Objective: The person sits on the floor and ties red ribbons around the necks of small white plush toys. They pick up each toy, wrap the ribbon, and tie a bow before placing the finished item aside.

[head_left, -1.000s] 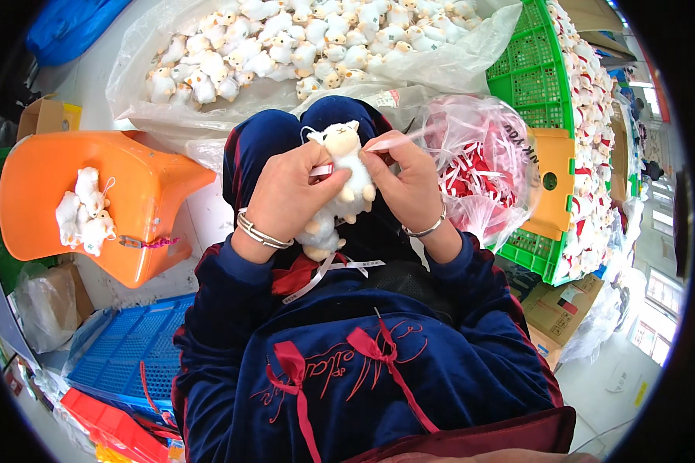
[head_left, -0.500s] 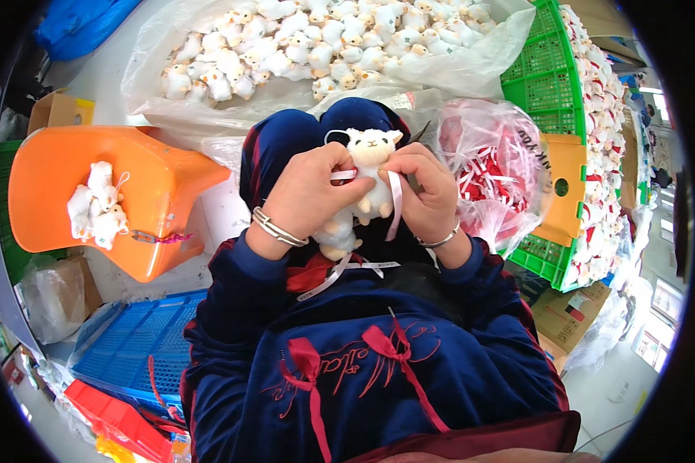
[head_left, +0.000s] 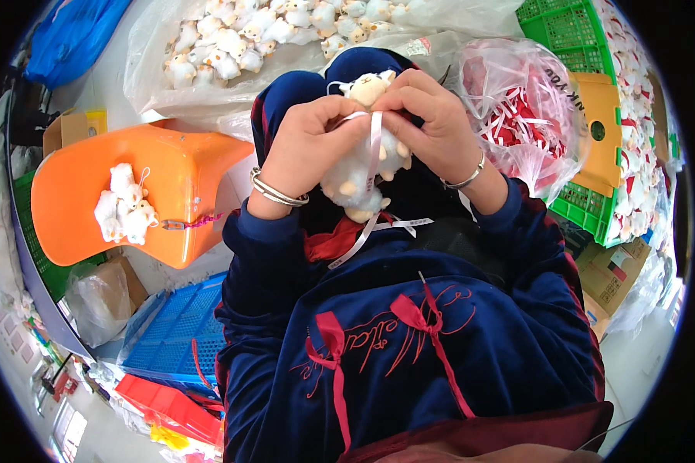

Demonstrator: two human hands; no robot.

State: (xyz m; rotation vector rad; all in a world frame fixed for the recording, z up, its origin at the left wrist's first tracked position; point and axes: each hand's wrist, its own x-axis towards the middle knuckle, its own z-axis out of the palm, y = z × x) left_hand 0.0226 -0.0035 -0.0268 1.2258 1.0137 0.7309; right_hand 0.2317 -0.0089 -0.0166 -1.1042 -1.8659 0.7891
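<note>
The left hand (head_left: 313, 139) and right hand (head_left: 434, 123) partly hide the toy (head_left: 392, 154) and ribbon (head_left: 375, 143) (its print is too small to read). The view's top edge cuts off the pile (head_left: 243, 37).
</note>
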